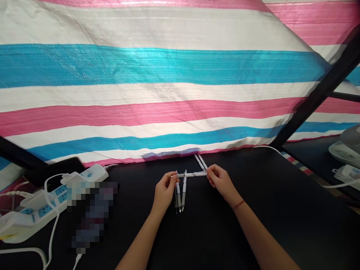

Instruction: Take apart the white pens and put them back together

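Note:
A white pen is stretched level between my two hands, over the black table. My left hand pinches its left end, and my right hand pinches the right end. Below it, several pens lie close together with their tips toward me; one white and grey pen is the rightmost of these. Beyond my right hand, two more white pens lie side by side at a slant, their near ends hidden behind the hand and the held pen.
A white power strip with plugs and cables runs along the left. Beside it lies a blurred-out device with a white cable. A striped sheet hangs behind the black table. A dark frame bar slants at right.

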Demonstrator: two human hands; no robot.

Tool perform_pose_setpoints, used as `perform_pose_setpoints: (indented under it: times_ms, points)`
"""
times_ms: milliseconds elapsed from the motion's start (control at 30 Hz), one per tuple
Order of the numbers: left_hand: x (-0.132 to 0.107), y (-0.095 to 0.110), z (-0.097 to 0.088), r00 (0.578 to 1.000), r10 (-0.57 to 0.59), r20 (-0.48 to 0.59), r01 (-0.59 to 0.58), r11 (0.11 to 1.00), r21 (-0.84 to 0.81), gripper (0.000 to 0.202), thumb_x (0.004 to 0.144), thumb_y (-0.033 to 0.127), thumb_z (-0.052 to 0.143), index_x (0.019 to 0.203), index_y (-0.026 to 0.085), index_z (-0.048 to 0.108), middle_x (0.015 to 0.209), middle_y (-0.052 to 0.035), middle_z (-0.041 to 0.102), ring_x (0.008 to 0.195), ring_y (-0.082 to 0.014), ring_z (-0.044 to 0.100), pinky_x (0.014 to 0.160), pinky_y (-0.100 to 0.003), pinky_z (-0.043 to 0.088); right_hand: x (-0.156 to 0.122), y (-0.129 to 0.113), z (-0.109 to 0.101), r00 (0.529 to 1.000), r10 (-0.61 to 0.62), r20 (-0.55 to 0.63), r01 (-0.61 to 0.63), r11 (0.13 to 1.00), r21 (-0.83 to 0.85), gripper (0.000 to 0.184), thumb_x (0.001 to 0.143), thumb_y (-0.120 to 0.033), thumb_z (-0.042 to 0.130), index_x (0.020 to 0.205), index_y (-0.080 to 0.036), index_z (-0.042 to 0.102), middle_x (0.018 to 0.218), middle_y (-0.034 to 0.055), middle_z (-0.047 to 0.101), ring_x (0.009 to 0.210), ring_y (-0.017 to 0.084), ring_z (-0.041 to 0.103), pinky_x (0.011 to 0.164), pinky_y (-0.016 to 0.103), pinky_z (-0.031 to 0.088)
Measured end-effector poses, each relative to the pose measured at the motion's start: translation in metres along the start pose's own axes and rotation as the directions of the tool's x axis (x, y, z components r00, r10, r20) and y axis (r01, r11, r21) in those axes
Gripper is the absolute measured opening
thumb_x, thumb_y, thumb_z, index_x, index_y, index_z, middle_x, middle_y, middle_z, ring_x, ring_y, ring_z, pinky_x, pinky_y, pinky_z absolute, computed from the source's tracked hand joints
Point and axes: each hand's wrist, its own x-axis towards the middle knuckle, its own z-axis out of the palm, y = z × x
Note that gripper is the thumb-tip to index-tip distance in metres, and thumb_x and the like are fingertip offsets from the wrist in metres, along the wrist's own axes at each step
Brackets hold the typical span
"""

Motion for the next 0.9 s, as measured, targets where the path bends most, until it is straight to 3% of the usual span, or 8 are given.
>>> perform_pose_setpoints:
  times_ms: [133,300,467,667,767,900]
  points:
    - [-0.0002,0.003,0.0003,0.999,0.03,0.022,-0.03,0.999,-0.024,0.032,0.082,0.043,0.053,0.097,0.016,0.064,0.074,-0.0035,0.066,0.065,-0.0143,0.058,0.065,-0.026,0.047,0.0021,0.0038,-0.0024,0.998,-0.014,-0.053,0.012,0.999,-0.037,0.034,0.078,-0.052,0.058,0.076,-0.019,0.054,0.062,-0.0013,0.051,0.046,0.009,0.04,0.038,0.02,0.027]
    - [0.0011,0.0018,0.0005,0.999,0.026,0.035,-0.024,0.998,-0.051,0.032,0.084,0.042,0.051,0.098,0.016,0.063,0.076,-0.0041,0.066,0.065,-0.0137,0.056,0.064,-0.026,0.047,0.0024,0.0054,-0.0059,1.0,0.006,0.006,-0.005,0.989,-0.15,0.039,0.082,-0.052,0.052,0.064,-0.018,0.053,0.056,-0.0015,0.048,0.045,0.009,0.038,0.039,0.021,0.027]
    - [0.0029,-0.0024,-0.0007,1.0,0.007,0.014,-0.006,0.998,-0.064,0.032,0.084,0.043,0.052,0.098,0.016,0.063,0.077,-0.0045,0.066,0.066,-0.0144,0.057,0.064,-0.026,0.046,0.0019,0.0033,-0.0038,0.999,-0.045,-0.024,0.043,0.997,-0.059,0.035,0.078,-0.052,0.058,0.09,-0.019,0.057,0.066,-0.0004,0.053,0.051,0.011,0.045,0.041,0.022,0.032]
    - [0.0032,0.0,-0.0012,1.0,-0.01,0.013,0.011,0.997,-0.079,0.034,0.082,0.045,0.054,0.095,0.016,0.064,0.074,-0.0041,0.066,0.064,-0.0143,0.056,0.062,-0.026,0.045,-0.0003,0.0036,-0.0035,0.998,-0.041,-0.048,0.03,0.977,-0.212,0.043,0.082,-0.056,0.05,0.06,-0.019,0.051,0.05,-0.0032,0.043,0.045,0.01,0.039,0.042,0.023,0.03]
    - [0.0037,0.0003,-0.001,1.0,-0.013,0.006,0.013,0.997,-0.079,0.035,0.081,0.046,0.055,0.095,0.015,0.064,0.074,-0.0043,0.066,0.063,-0.0146,0.056,0.062,-0.026,0.045,-0.0006,0.0018,-0.0013,0.997,-0.062,-0.039,0.056,0.987,-0.154,0.038,0.08,-0.055,0.054,0.064,-0.02,0.05,0.049,-0.0047,0.041,0.044,0.01,0.036,0.04,0.022,0.029]
    - [0.0046,0.0001,-0.001,1.0,-0.009,-0.007,0.009,0.995,-0.1,0.035,0.08,0.047,0.056,0.094,0.015,0.064,0.073,-0.0039,0.065,0.061,-0.014,0.055,0.06,-0.026,0.045,-0.0011,-0.0026,0.0036,1.0,0.001,-0.01,-0.001,1.0,0.022,0.035,0.078,-0.055,0.056,0.081,-0.021,0.05,0.059,-0.0048,0.047,0.041,0.008,0.038,0.036,0.02,0.028]
